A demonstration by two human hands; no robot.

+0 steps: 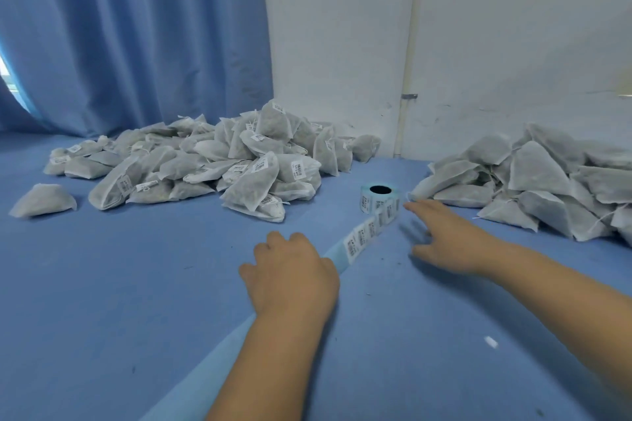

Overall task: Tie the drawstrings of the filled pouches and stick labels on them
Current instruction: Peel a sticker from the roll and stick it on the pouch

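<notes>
Head view, one entry.

Blue cloth-covered counter (pixel 102 284).
Heap of grey-white non-woven drawstring pouches, already labelled (pixel 212 164), far left, by the blue curtain (pixel 136 27).
Heap of like pouches, no labels visible (pixel 533 184), far right.
Small roll of white barcode labels on pale blue backing (pixel 379 200), standing between the heaps; its strip (pixel 362 236) trails toward the person.
Left hand (pixel 290 270): fingers curled, resting on the strip's bare backing; whether it pinches it, cannot tell.
Right hand (pixel 444 236): fingers apart, empty, reaching toward the unlabelled heap.

Advice: take one pouch by its neck and pull both strings snug before knotting.
</notes>
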